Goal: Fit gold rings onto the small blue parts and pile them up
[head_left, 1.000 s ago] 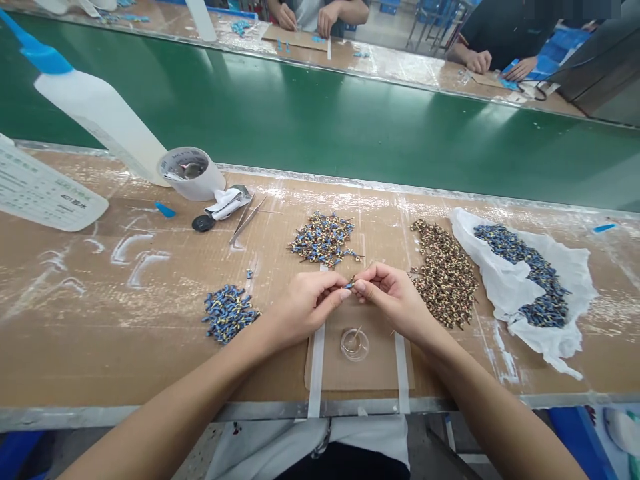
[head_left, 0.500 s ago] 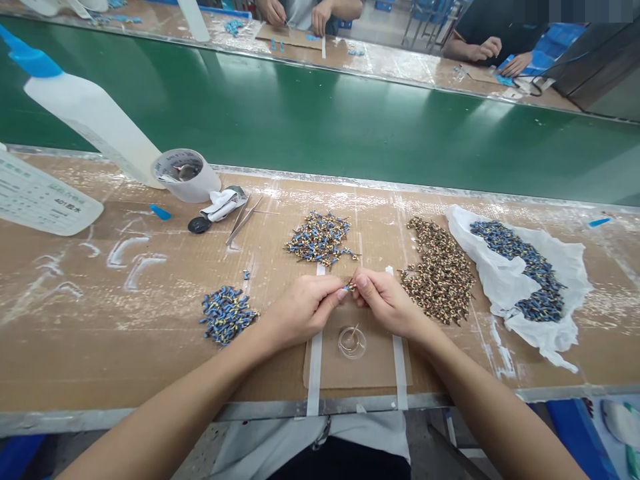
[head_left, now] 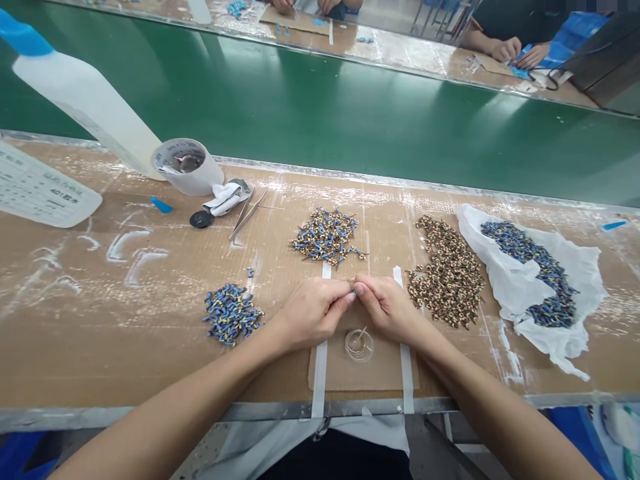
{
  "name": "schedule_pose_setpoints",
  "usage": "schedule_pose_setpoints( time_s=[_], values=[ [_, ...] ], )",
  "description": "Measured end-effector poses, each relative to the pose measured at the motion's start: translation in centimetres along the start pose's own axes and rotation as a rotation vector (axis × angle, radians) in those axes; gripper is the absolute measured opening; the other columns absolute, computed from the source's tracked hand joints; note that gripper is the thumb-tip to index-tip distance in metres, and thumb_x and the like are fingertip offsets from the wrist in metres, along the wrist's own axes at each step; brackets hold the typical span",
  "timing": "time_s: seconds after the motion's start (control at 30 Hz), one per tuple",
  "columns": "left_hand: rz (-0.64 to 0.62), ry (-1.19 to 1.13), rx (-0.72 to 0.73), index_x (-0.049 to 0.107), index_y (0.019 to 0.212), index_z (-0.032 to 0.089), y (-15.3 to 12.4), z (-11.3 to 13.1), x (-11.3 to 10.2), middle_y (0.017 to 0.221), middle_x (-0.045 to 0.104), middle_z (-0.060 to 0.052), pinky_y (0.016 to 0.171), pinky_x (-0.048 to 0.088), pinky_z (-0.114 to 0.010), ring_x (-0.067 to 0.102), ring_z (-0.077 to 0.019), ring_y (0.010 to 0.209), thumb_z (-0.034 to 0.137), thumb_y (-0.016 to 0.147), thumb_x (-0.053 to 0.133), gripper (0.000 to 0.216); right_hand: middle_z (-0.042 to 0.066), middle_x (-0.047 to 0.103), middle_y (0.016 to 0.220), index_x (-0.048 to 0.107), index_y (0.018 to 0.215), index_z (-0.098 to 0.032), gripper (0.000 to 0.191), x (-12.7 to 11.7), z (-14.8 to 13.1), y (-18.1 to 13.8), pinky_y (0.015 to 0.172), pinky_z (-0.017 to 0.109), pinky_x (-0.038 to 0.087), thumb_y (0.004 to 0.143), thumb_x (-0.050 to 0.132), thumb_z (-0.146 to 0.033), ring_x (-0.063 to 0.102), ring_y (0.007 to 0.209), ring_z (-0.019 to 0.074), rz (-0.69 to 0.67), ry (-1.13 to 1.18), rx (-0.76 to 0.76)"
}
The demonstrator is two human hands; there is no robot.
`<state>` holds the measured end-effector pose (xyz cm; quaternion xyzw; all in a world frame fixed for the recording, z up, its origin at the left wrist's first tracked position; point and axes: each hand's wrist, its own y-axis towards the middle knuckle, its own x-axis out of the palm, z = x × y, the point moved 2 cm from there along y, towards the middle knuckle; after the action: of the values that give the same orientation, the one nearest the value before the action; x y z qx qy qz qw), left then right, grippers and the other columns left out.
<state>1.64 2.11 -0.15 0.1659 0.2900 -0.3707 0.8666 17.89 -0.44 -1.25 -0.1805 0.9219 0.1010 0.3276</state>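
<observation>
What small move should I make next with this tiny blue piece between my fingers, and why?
I'd probably raise the small blue part slightly for a closer look: your left hand's fingers and right hand's fingers nearly cover it, so how it sits can't be seen.

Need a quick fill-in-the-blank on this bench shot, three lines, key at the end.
1. The left hand and right hand pinch one small ____ part between them.
2. The loose pile of blue-and-gold parts lies nearest the ____ hand.
3. A round clear dish sits on a cardboard pad fixed down by two strips of ____ tape.

Missing words: blue; left; white.
</observation>
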Motion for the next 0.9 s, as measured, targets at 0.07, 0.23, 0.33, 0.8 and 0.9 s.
schedule_pose_setpoints(
  time_s=[0.07, 0.23, 0.33, 0.8, 0.9],
  values=[
    [-0.003, 0.001, -0.011, 0.045, 0.068, 0.016, 0.0, 0.0, 0.0, 0.061, 0.044, 0.002, 0.057, 0.027, -0.025, 0.04, -0.0104, 0.057, 0.02, 0.094, 0.041, 0.026, -0.003, 0.04, 0.062, 0.033, 0.072, -0.021, 0.033, 0.1, 0.0, 0.0, 0.057, 0.026, 0.027, 0.103, 0.031, -0.032, 0.041, 0.057, 0.0126, -0.004, -0.005, 0.004],
    [0.002, 0.006, -0.022, 0.043, 0.068, 0.016, -0.1, 0.3, -0.1, 0.06, 0.044, 0.002, 0.057, 0.026, -0.025, 0.039, -0.0105, 0.056, 0.02, 0.095, 0.041, 0.028, -0.003, 0.041, 0.062, 0.034, 0.071, -0.021, 0.035, 0.1, 0.0, 0.0, 0.056, 0.026, 0.027, 0.103, 0.031, -0.035, 0.041, 0.056, 0.0127, 0.01, 0.023, 0.016],
    [-0.011, 0.002, -0.025, 0.044, 0.07, 0.016, -0.1, 0.2, -0.2, 0.062, 0.046, 0.002, 0.057, 0.027, -0.025, 0.04, -0.0107, 0.057, 0.021, 0.097, 0.038, 0.027, -0.003, 0.043, 0.061, 0.038, 0.071, -0.021, 0.037, 0.2, 0.3, 0.1, 0.056, 0.025, 0.029, 0.103, 0.03, -0.038, 0.042, 0.055, 0.0123, 0.024, 0.124, 0.027],
    [0.286, 0.383, -0.2, 0.052, 0.066, 0.016, 2.1, -2.1, -5.0, 0.06, 0.053, 0.0, 0.057, 0.028, -0.027, 0.044, -0.012, 0.056, 0.03, 0.095, 0.046, 0.033, -0.003, 0.044, 0.056, 0.042, 0.064, -0.019, 0.046, -0.7, 0.2, 0.2, 0.054, 0.025, 0.029, 0.101, 0.034, -0.045, 0.042, 0.054, 0.0116, 0.1, 0.234, 0.096],
    [0.336, 0.331, -0.227, 0.063, 0.077, 0.016, 2.2, -2.8, -6.7, 0.067, 0.063, -0.002, 0.059, 0.033, -0.027, 0.05, -0.0129, 0.061, 0.033, 0.092, 0.053, 0.025, -0.003, 0.045, 0.056, 0.042, 0.063, -0.019, 0.044, -0.6, 0.2, 0.1, 0.054, 0.024, 0.03, 0.101, 0.035, -0.041, 0.043, 0.053, 0.0113, 0.093, 0.227, 0.099]
  ],
)
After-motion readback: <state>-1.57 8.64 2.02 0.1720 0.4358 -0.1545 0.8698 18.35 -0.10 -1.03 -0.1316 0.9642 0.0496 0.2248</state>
